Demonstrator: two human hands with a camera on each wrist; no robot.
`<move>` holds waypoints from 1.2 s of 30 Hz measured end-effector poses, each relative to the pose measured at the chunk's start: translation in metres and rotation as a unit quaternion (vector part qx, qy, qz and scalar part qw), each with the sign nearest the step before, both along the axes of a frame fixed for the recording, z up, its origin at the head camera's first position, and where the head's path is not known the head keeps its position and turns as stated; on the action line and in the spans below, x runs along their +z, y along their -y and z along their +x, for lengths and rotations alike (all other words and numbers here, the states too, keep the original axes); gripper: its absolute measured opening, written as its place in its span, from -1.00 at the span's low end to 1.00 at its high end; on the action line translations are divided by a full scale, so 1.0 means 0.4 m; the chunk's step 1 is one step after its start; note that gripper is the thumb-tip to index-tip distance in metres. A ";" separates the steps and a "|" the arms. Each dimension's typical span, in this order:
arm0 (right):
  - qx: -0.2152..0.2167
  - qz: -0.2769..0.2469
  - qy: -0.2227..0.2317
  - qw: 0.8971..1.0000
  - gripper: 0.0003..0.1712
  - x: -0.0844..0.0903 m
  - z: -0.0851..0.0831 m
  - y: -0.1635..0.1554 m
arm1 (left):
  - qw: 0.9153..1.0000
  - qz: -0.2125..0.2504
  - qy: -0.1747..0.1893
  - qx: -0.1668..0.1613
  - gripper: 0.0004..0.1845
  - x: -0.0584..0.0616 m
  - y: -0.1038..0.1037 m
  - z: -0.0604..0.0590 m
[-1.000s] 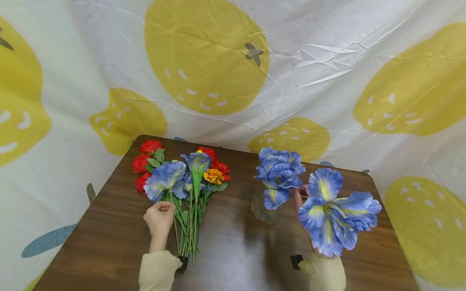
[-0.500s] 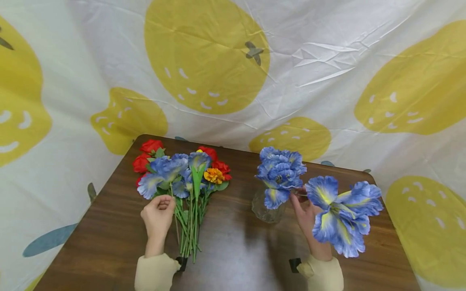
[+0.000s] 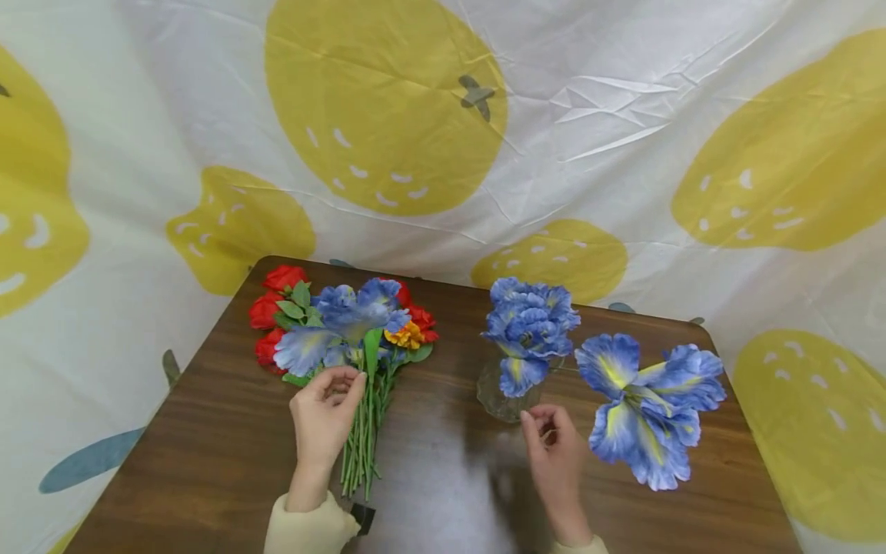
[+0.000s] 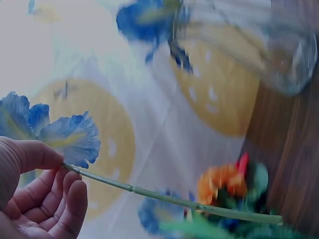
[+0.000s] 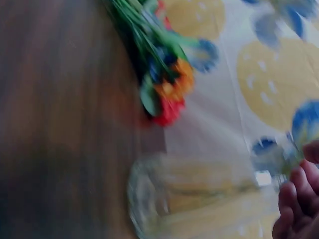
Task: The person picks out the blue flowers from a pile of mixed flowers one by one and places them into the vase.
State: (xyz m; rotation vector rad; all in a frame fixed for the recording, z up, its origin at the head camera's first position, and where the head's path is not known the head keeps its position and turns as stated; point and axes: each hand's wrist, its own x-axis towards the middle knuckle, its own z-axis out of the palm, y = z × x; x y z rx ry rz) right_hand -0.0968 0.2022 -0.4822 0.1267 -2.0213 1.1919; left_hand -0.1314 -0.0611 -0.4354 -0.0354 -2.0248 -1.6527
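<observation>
My left hand (image 3: 324,419) pinches the green stem of a blue artificial iris (image 4: 75,137) between thumb and fingertips. The stem's free end points right in the left wrist view. In the head view the hand is over the flower bundle, whose green stems (image 3: 358,454) lie on the table. The clear glass vase (image 3: 508,396) holds blue irises (image 3: 529,331), one leaning far out to the right (image 3: 640,412). My right hand (image 3: 557,454) is just in front of the vase, fingers loosely curled with nothing between them.
Red roses (image 3: 266,312) lie at the bundle's left, with an orange flower (image 3: 405,336) and more red blooms at its right. Behind the brown wooden table (image 3: 436,400) hangs a white curtain (image 3: 574,46) with yellow fruit prints.
The left hand has moved right, bringing its iris across the bundle. The right hand has let go of the leaning iris's stem and come down and left, to the vase's front.
</observation>
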 end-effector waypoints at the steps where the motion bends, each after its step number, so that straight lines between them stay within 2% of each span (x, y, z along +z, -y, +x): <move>1: 0.014 0.024 -0.008 1.000 -0.77 -0.006 0.004 0.014 | 1.000 0.005 0.000 -0.013 -0.97 0.012 -0.012 0.009; 3: 0.055 0.052 -0.011 0.997 -0.74 -0.003 0.016 0.048 | 0.999 0.014 -0.013 -0.043 -0.97 0.018 -0.034 0.018; 5: 0.099 0.069 -0.007 0.993 -0.72 0.022 0.030 0.084 | 0.997 0.021 -0.025 -0.069 -0.95 0.012 -0.056 0.023; 7: 0.134 0.077 -0.001 0.988 -0.71 0.051 0.041 0.115 | 0.995 0.025 -0.040 -0.092 -0.93 0.019 -0.079 0.034; 11: 0.180 0.078 0.015 0.981 -0.72 0.039 0.036 0.136 | 0.991 0.028 -0.043 -0.127 -0.91 0.018 -0.117 0.053; 12: 0.185 0.077 0.020 0.979 -0.74 0.028 0.032 0.135 | 0.989 0.029 -0.047 -0.137 -0.91 0.019 -0.124 0.058; 14: 0.190 0.076 0.026 0.978 -0.75 0.008 0.025 0.133 | 0.987 0.033 -0.048 -0.152 -0.91 0.002 -0.136 0.059; 18: 0.198 0.070 0.012 0.978 -0.75 0.027 0.029 0.137 | 0.983 0.036 -0.062 -0.171 -0.92 -0.002 -0.154 0.067; 24: 0.220 0.065 -0.004 0.973 -0.75 0.086 0.050 0.144 | 0.979 0.029 -0.087 -0.180 -0.92 -0.004 -0.166 0.067; 28: 0.219 0.059 -0.010 0.974 -0.81 0.097 0.053 0.146 | 0.978 0.026 -0.096 -0.185 -0.91 -0.006 -0.174 0.067; 36: 0.206 0.047 -0.005 0.977 -0.74 0.098 0.056 0.147 | 0.976 0.029 -0.090 -0.198 -0.92 -0.009 -0.183 0.072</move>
